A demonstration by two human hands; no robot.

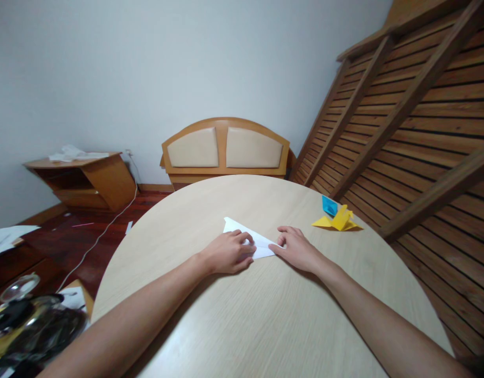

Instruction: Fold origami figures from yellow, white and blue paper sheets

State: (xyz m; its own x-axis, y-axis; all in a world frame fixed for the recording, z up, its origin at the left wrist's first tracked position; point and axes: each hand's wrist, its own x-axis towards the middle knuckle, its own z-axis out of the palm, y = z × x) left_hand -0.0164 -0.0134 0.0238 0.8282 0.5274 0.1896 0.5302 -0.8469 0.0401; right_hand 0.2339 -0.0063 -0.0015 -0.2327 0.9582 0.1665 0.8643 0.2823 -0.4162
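Note:
A sheet of white paper [261, 245], folded into a long pointed triangle, lies on the pale round table [242, 320]. Over its left part rests my left hand [232, 253], fingers bent and pressing the paper down, which covers some of the folds. At the narrow right tip is my right hand [299, 249], its thumb on the paper and its other fingers curled above. Farther right on the table stand a yellow origami bird [341, 219] and a small blue folded-paper piece [329, 206] just behind it.
A wooden slatted frame [415, 121] leans along the right side. Behind the table is a padded headboard [226, 149]. On the left stand a wooden cabinet [88, 184] with papers on top, a white cord [108, 231] across the floor, and a glass pot [49, 320].

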